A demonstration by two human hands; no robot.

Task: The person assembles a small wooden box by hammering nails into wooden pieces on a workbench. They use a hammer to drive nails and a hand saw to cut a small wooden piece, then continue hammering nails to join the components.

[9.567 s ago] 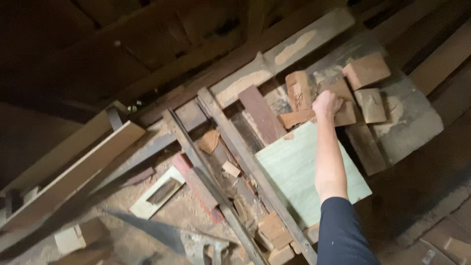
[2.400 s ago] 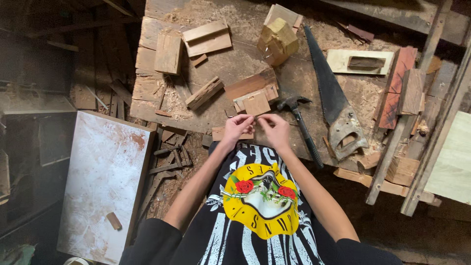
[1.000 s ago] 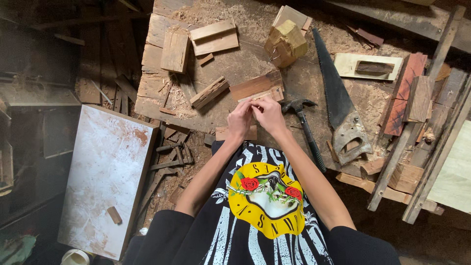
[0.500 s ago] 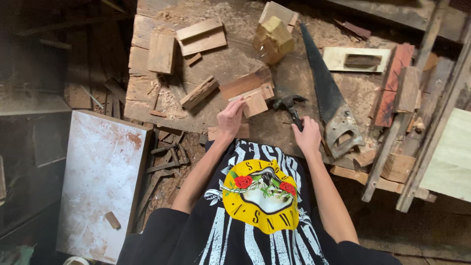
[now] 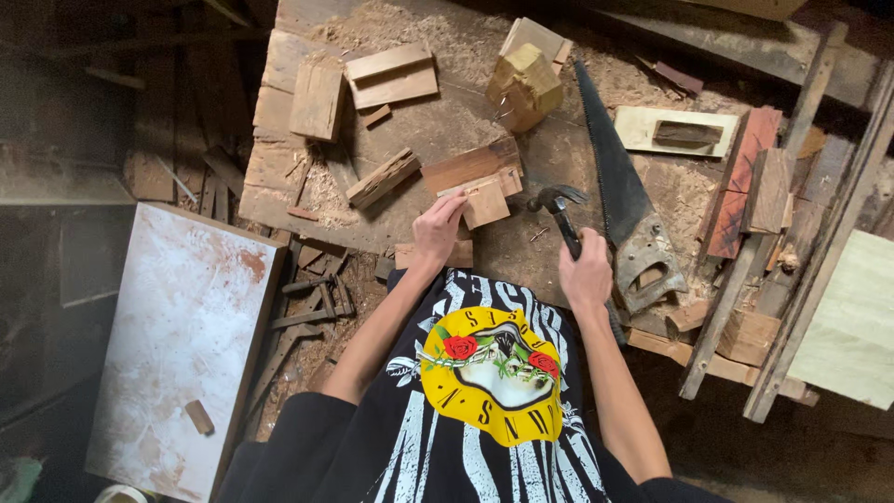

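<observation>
Wooden block [image 5: 485, 203] x1 under left hand [image 5: 436, 230]; right hand [image 5: 586, 273] grips 1 hammer [image 5: 562, 216], 1 saw [image 5: 622, 200] beside.

Dim workshop, sawdust-strewn wooden workbench [image 5: 279, 177], white stained board [image 5: 177, 345], scrap-littered dirt floor [image 5: 307, 345]

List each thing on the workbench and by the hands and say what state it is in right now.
Left hand: resting on the small wood block, holding it flat.
Right hand: closed around the hammer handle.
Hammer: gripped, head low over the bench.
Handsaw: lying flat, untouched.
Pale wood chunk: standing alone on the bench.
White board: lying flat, stained.
</observation>
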